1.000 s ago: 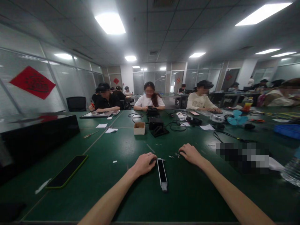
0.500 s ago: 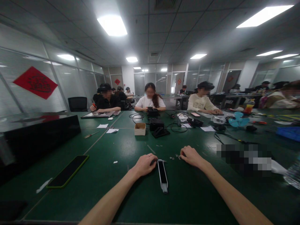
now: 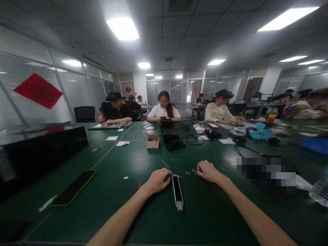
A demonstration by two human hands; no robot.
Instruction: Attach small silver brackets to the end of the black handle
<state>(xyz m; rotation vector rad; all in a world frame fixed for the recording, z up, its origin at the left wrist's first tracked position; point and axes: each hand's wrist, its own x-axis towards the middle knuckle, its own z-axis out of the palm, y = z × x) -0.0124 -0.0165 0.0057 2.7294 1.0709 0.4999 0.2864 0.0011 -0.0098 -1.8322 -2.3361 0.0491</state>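
Slim device (image 3: 177, 193), lower center, runs near-to-far beside left hand (image 3: 159, 181); right hand (image 3: 208, 172)'s by metal bits (image 3: 188, 173), can't tell either grip tbh.

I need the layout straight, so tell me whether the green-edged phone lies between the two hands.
No, the green-edged phone lies on the table, out to the left of the left hand.

A phone (image 3: 74, 188) in a green case lies on the green desk (image 3: 102, 218), well apart from a small open box (image 3: 153, 141) and a blue fan (image 3: 260, 131).
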